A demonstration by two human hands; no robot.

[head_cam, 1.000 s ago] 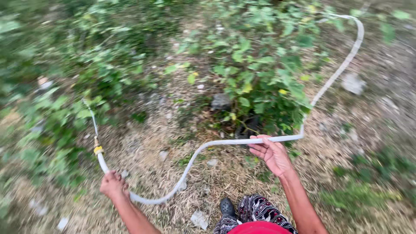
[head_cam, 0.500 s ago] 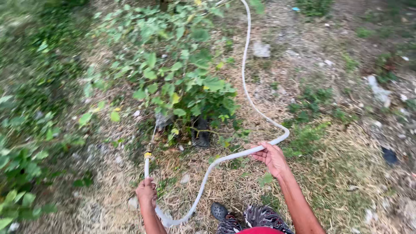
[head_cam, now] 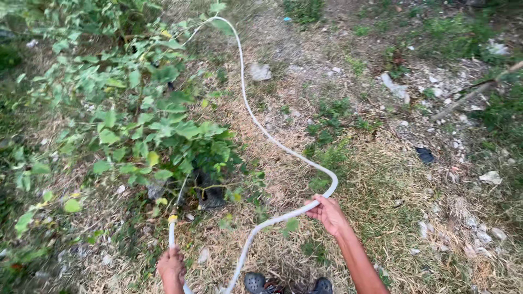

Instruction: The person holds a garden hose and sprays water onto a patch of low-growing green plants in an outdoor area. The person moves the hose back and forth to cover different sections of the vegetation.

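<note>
A long white garden hose [head_cam: 256, 122] snakes across dry grass from the top of the view and loops back toward me. My right hand [head_cam: 327, 213] grips the hose at the bend of the loop. My left hand [head_cam: 171, 265] holds the hose's end just below its yellow nozzle tip [head_cam: 172, 219]. A thin stream of water leaves the nozzle toward the base of a leafy green shrub [head_cam: 152, 125] just ahead. My dark shoes [head_cam: 256, 283] show at the bottom edge.
Dry straw-coloured grass covers the ground. Stones [head_cam: 260, 71] and pale debris [head_cam: 395, 87] lie scattered at the upper right. A stick [head_cam: 474, 92] lies at the far right. Dense green plants fill the left side.
The view has swung so the shrub now sits left of centre. The nozzle points at the shrub's base, and my right hand still holds the hose loop, now lower in view.
</note>
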